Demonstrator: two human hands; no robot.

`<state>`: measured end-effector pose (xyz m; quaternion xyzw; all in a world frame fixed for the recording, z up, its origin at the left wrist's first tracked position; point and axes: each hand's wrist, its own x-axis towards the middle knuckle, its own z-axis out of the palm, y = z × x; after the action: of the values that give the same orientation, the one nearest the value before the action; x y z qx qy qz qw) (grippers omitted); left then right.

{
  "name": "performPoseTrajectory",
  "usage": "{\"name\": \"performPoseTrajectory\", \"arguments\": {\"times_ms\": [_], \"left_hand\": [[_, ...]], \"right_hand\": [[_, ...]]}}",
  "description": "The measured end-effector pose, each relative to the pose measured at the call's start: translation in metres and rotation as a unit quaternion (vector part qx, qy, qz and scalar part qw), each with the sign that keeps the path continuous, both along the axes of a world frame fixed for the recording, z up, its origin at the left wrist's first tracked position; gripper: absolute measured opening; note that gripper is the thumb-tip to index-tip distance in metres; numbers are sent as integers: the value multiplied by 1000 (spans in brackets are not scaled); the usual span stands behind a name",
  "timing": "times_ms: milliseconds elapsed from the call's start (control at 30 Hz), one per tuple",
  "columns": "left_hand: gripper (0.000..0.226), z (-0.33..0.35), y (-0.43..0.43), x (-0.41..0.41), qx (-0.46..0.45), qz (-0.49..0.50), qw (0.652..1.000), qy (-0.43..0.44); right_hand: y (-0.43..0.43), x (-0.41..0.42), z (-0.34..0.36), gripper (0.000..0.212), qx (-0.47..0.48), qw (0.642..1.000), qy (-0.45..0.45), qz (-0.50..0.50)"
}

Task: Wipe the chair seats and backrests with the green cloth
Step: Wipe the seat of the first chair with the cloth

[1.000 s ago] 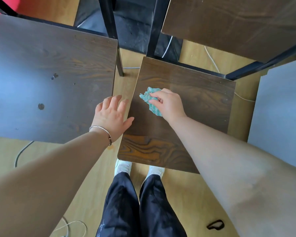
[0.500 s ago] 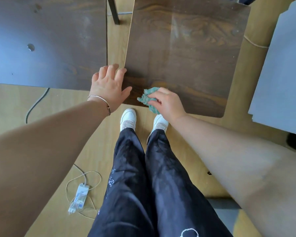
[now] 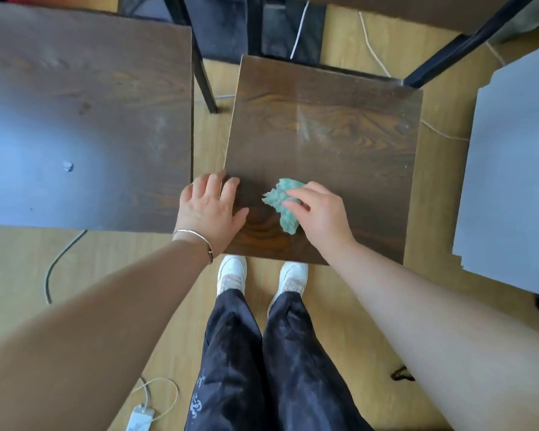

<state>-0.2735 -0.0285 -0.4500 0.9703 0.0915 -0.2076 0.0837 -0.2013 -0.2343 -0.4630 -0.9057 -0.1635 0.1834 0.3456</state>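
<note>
The right hand pinches a crumpled green cloth against a square, wood-grain chair seat. The left hand lies flat, fingers straight, on its edge.

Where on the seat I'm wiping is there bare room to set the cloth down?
The seat is bare across its far half, beyond both hands, and in the strip right of the right hand. Crowded: the near left corner, with left hand and green cloth.

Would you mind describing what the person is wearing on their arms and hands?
Both arms are bare, with no sleeves in view, and neither hand is gloved. The left hand has a thin silver-coloured bangle at the wrist. The right hand shows no jewellery.
</note>
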Motion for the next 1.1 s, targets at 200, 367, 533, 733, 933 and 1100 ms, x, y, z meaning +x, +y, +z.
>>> {"name": "performPoseTrajectory", "arguments": {"times_ms": [200,367,533,733,933,1100], "left_hand": [[58,-10,10,63,20,-5,999,-27],[57,-14,19,112,6,8,998,-67],[56,-17,21,132,3,9,997,-75],[57,-20,17,119,-12,2,998,-64],[58,-14,9,91,-23,0,999,-46],[57,-7,0,58,-20,-10,999,-24]], "right_hand": [[34,151,1,23,-36,994,-79,-71],[66,230,-12,28,-95,987,-85,-99],[72,224,-30,22,-107,986,-70,-107],[61,199,-30,15,-91,991,-39,-85],[35,137,-23,14,-101,995,-15,-23],[6,81,-25,11,-79,996,-19,19]]}}
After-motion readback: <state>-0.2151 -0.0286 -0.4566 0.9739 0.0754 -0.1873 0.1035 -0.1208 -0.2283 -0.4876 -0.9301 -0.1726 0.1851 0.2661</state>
